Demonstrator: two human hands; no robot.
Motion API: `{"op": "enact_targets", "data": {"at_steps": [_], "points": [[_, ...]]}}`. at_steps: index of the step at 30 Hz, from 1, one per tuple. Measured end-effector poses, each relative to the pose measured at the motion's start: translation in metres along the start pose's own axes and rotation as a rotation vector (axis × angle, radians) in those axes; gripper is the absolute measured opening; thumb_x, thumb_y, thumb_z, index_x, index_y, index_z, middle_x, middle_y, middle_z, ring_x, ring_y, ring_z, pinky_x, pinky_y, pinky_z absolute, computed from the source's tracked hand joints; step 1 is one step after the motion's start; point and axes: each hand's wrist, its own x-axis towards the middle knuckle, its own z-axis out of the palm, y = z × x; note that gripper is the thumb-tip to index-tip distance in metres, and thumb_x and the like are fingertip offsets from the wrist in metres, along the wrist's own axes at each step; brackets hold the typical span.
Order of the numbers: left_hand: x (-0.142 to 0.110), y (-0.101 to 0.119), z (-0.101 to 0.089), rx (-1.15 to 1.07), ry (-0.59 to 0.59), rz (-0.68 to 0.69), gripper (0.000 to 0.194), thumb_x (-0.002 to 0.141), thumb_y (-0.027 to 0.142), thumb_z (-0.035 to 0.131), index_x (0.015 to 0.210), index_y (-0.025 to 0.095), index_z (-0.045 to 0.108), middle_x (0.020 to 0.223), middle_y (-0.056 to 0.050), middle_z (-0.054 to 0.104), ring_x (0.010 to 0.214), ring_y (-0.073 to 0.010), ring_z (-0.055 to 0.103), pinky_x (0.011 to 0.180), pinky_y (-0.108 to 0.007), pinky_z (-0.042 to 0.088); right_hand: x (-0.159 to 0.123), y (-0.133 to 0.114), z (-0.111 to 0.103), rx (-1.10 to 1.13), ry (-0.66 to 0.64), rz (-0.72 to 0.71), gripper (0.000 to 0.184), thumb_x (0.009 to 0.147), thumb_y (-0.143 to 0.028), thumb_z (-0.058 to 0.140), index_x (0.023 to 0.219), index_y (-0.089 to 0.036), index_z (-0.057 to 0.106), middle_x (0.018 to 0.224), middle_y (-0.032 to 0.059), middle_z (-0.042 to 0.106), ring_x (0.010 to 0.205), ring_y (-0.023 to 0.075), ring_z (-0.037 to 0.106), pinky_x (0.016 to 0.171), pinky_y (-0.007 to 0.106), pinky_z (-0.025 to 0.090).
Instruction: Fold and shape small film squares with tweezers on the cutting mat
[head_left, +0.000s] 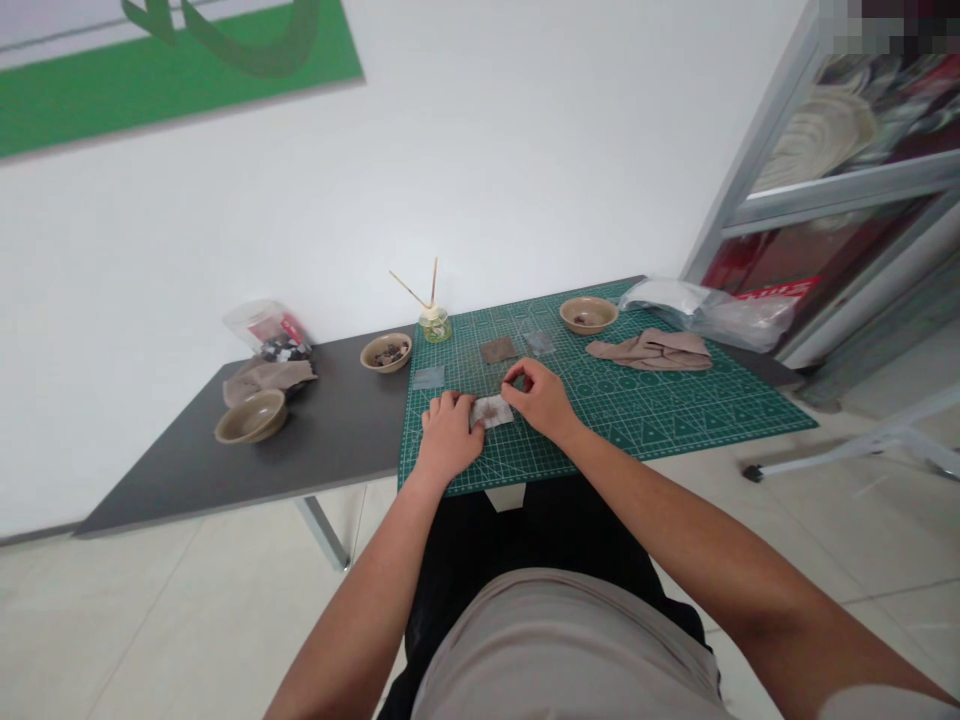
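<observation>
Green mat (637,415) with white lines lies on a dark table (315,445) by a white wall (480,170). Near its front edge is a small white piece (493,411) with a brown smudge. The left hand (450,438) lies flat at its left end, thumb a bit apart. The right hand (540,400) is at its other end, finger and thumb close together (I cannot tell if they pinch anything). Just behind sits a brown square (498,349), with a clear piece (538,343) beside it. Farther back, a little bottle (435,325) has two sticks poking up. One bowl (589,327) with dark bits is near a crumpled brown cloth (660,351) on the right.
</observation>
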Motion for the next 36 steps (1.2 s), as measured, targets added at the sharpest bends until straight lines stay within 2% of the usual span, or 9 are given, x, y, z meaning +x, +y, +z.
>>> {"op": "enact_targets", "data": {"at_steps": [4, 8, 11, 16, 19, 21, 24, 30, 36], "points": [[0.011, -0.007, -0.002, -0.176, 0.017, -0.057, 0.026, 0.079, 0.027, 0.060, 0.104, 0.021, 0.054, 0.108, -0.009, 0.060, 0.104, -0.0273, 0.053, 0.088, -0.042, 0.042, 0.000, -0.001, -0.002, 0.031, 0.057, 0.013, 0.006, 0.073, -0.025, 0.062, 0.075, -0.021, 0.059, 0.076, -0.0006, 0.063, 0.061, 0.0132, 0.047, 0.063, 0.028, 0.040], [0.021, -0.015, -0.006, -0.578, 0.061, -0.078, 0.018, 0.075, 0.021, 0.060, 0.088, 0.022, 0.047, 0.077, 0.002, 0.055, 0.072, -0.0155, 0.053, 0.069, -0.029, 0.042, -0.001, -0.002, -0.002, 0.055, 0.080, 0.012, 0.006, 0.074, -0.026, 0.062, 0.076, -0.021, 0.060, 0.076, -0.0005, 0.063, 0.059, 0.0126, 0.047, 0.062, 0.028, 0.040], [0.023, -0.017, -0.011, -0.725, 0.153, -0.058, 0.018, 0.075, 0.020, 0.060, 0.086, 0.022, 0.045, 0.076, 0.004, 0.054, 0.067, -0.0127, 0.051, 0.064, -0.026, 0.041, 0.000, -0.001, -0.002, 0.076, 0.086, 0.029, 0.007, 0.074, -0.027, 0.063, 0.076, -0.021, 0.060, 0.076, -0.0005, 0.064, 0.059, 0.0126, 0.047, 0.062, 0.028, 0.040], [0.016, -0.021, -0.013, -0.557, 0.097, -0.040, 0.019, 0.076, 0.019, 0.061, 0.093, 0.022, 0.053, 0.080, 0.003, 0.061, 0.072, -0.0143, 0.056, 0.069, -0.027, 0.041, 0.000, 0.000, -0.002, 0.098, 0.082, 0.032, 0.007, 0.074, -0.026, 0.064, 0.077, -0.021, 0.061, 0.077, -0.0006, 0.065, 0.059, 0.0125, 0.047, 0.063, 0.028, 0.040], [0.014, -0.027, -0.008, -0.612, 0.083, -0.066, 0.028, 0.075, 0.019, 0.061, 0.101, 0.022, 0.051, 0.080, 0.003, 0.062, 0.071, -0.0142, 0.057, 0.068, -0.027, 0.042, 0.000, -0.001, -0.002, 0.108, 0.086, 0.044, 0.007, 0.073, -0.026, 0.064, 0.078, -0.021, 0.062, 0.076, -0.0005, 0.065, 0.059, 0.0126, 0.048, 0.063, 0.028, 0.040], [0.015, -0.029, -0.007, -0.599, 0.043, -0.036, 0.021, 0.075, 0.020, 0.061, 0.094, 0.022, 0.053, 0.081, 0.003, 0.063, 0.072, -0.0142, 0.057, 0.069, -0.026, 0.042, 0.000, -0.001, -0.002, 0.113, 0.082, 0.045, 0.007, 0.073, -0.026, 0.064, 0.077, -0.021, 0.062, 0.076, -0.0007, 0.065, 0.058, 0.0125, 0.048, 0.063, 0.028, 0.041], [0.019, -0.029, -0.012, -0.533, 0.114, -0.062, 0.016, 0.075, 0.021, 0.060, 0.090, 0.022, 0.054, 0.078, 0.003, 0.061, 0.069, -0.0136, 0.055, 0.066, -0.025, 0.040, -0.001, -0.002, -0.001, 0.119, 0.080, 0.046, 0.007, 0.074, -0.026, 0.064, 0.077, -0.021, 0.061, 0.076, -0.0009, 0.065, 0.058, 0.0121, 0.047, 0.062, 0.028, 0.040], [0.048, -0.030, -0.028, -0.317, 0.245, -0.045, 0.007, 0.074, 0.014, 0.056, 0.077, 0.021, 0.056, 0.070, 0.003, 0.056, 0.068, -0.0139, 0.053, 0.067, -0.026, 0.039, -0.001, -0.001, -0.001, 0.131, 0.066, 0.064, 0.008, 0.074, -0.026, 0.065, 0.078, -0.021, 0.061, 0.079, -0.0008, 0.067, 0.057, 0.0116, 0.048, 0.061, 0.027, 0.040], [0.085, -0.040, -0.020, -0.091, 0.264, 0.064, 0.016, 0.076, 0.010, 0.052, 0.084, 0.019, 0.063, 0.088, -0.007, 0.061, 0.087, -0.0216, 0.058, 0.081, -0.033, 0.045, -0.001, -0.001, 0.001, 0.134, 0.024, 0.037, 0.009, 0.074, -0.025, 0.065, 0.080, -0.021, 0.061, 0.080, -0.0003, 0.067, 0.061, 0.0125, 0.052, 0.063, 0.027, 0.042]]}}
